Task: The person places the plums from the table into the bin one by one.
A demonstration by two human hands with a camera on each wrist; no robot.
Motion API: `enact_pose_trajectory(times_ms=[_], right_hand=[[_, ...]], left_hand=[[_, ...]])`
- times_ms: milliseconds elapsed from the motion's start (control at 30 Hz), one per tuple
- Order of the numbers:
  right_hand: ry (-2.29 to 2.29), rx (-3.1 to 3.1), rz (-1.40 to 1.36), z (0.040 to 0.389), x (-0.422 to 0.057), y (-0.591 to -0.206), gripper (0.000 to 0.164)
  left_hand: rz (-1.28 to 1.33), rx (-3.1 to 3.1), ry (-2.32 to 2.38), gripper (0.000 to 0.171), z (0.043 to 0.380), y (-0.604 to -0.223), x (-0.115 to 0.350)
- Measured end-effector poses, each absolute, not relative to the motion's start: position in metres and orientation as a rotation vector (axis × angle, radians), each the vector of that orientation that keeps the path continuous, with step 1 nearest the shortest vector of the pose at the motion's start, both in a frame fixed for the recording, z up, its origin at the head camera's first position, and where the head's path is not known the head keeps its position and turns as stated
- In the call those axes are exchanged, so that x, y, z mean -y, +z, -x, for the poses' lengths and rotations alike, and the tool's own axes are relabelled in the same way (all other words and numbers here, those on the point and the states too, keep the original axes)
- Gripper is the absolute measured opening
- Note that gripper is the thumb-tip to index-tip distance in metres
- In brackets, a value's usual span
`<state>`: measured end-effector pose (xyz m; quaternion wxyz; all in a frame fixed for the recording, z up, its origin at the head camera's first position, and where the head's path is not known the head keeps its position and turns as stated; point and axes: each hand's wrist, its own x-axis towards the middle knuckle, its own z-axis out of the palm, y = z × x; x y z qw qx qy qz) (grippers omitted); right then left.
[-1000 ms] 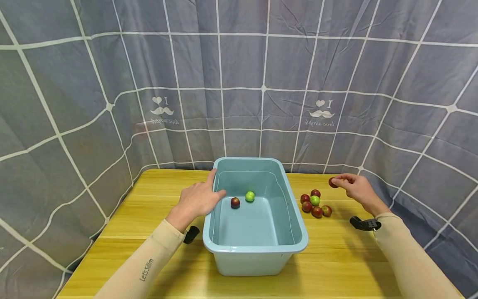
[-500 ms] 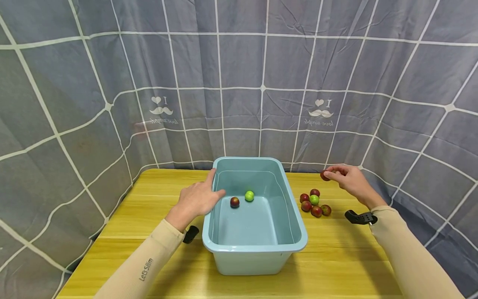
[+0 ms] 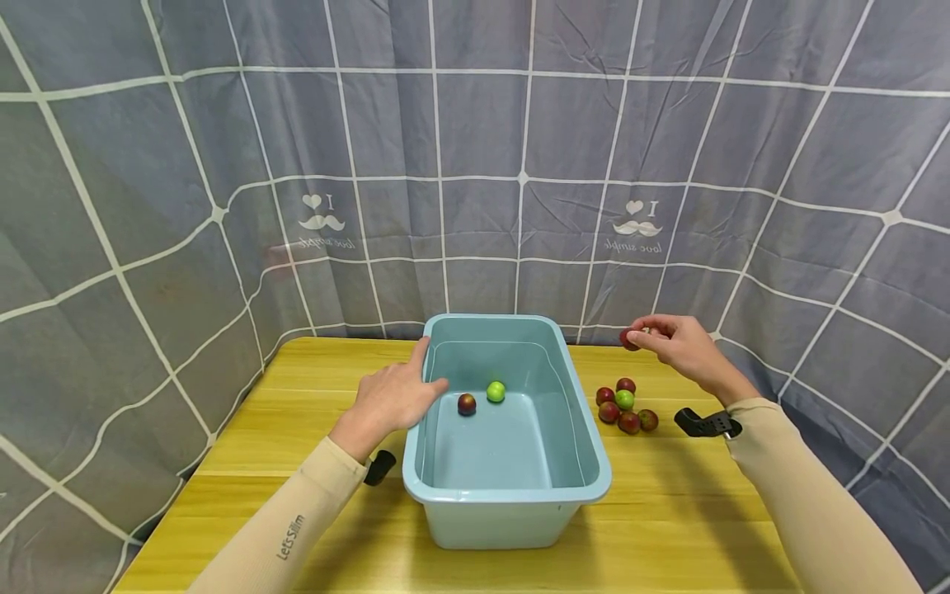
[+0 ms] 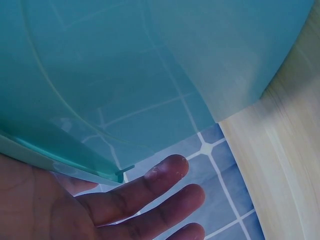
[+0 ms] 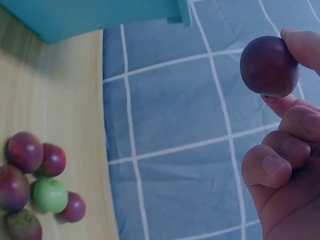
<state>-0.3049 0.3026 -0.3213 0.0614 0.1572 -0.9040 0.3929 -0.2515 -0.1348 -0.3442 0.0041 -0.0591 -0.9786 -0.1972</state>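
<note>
My right hand (image 3: 686,351) pinches a small, round, dark red plum-like fruit (image 5: 270,66) between thumb and index finger, above the table's back edge; its other fingers are curled in. Below it lies a cluster of similar dark red fruits (image 3: 629,422) around one green fruit (image 3: 625,400). My left hand (image 3: 393,396) rests on the left rim of a light blue basin (image 3: 508,495), thumb reaching over the inside. In the left wrist view its fingers (image 4: 165,172) extend straight outside the rim. Inside the basin sit one dark red fruit (image 3: 467,403) and one green fruit (image 3: 496,391), apart.
The basin stands on a yellow wooden table (image 3: 297,396), left of the loose cluster. A grey curtain with white grid lines (image 3: 475,214) hangs behind the table and along both sides. Black straps (image 3: 703,423) are worn at the wrists.
My right hand has moved left and slightly up, toward the basin, carrying the dark red fruit. The left hand, the basin and the other fruits have stayed in place.
</note>
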Motion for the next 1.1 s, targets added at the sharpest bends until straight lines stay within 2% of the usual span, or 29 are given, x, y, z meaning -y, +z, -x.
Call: enact_pose_trajectory(times_ms=[467,1100], right_hand=[[1.085,2.734,-0.609,0.305,-0.268,-0.297,0.035],[1.065,2.695,-0.829,0.308,-0.215,-0.268,0.022]], left_hand=[[0.192,3.064,-0.644,0.084,0.252,-0.346,0.135],[0.182,3.056,-0.618,0.085,0.252,-0.347,0.135]])
